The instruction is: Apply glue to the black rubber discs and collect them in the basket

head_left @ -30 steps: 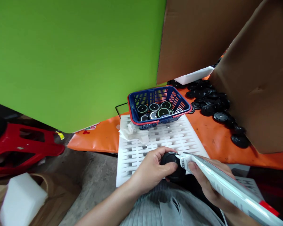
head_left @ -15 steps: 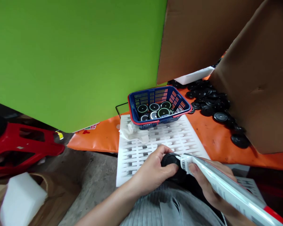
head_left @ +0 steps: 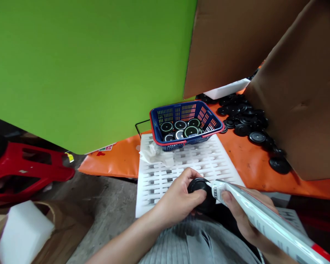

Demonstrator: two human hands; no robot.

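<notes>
My left hand point(head_left: 188, 194) grips a round black disc-shaped part point(head_left: 200, 186), its thumb across the face and its fingers round the rim. Wrapped about a long white-and-silver squeeze tube point(head_left: 253, 205) with a red end is my right hand point(head_left: 240, 214). The tube's narrow nozzle reaches the disc's upper right edge; I cannot tell if it touches. Beyond my hands stands a blue basket point(head_left: 170, 143) with a red rim, holding several black discs with pale rings point(head_left: 191, 131). Crumpled white tissue point(head_left: 156, 156) lies just in front of it.
The basket rests on a slotted white plastic board point(head_left: 151, 187). Many black discs point(head_left: 244, 119) are heaped on an orange sheet point(head_left: 231, 150), between cardboard panels point(head_left: 297, 110). A green panel point(head_left: 93, 73) stands at left, above a red stool point(head_left: 30, 168) and a white foam block point(head_left: 24, 233).
The black disc has turned or tilted slightly in my left hand. The tube has shifted a little to the right, its nozzle staying near the disc's edge.
</notes>
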